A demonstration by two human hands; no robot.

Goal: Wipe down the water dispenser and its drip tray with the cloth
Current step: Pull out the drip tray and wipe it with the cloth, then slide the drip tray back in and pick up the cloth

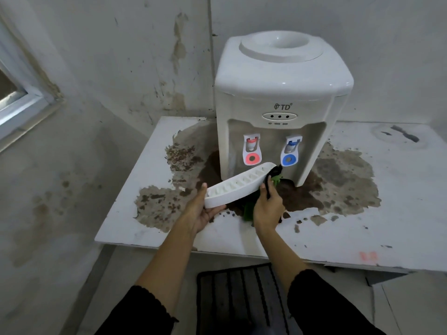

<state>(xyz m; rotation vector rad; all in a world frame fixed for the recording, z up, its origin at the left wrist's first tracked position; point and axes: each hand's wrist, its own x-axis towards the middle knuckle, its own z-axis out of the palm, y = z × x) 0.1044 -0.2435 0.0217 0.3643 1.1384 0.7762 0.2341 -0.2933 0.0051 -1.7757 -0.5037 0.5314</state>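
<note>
A white tabletop water dispenser (280, 97) with a red tap and a blue tap stands on a worn white table (387, 213). The white slotted drip tray (239, 186) is off the dispenser and held tilted in front of it. My left hand (202, 211) grips its near left end. My right hand (267, 206) holds a green and black cloth (274, 176) pressed against the tray's right end, just below the blue tap. Part of the cloth hangs under the tray and is partly hidden.
Large brown patches of peeled surface surround the dispenser's base. Stained walls meet in a corner just behind it. A window frame (21, 107) is at the left. A dark slatted mat (242, 301) lies on the floor below the table's front edge.
</note>
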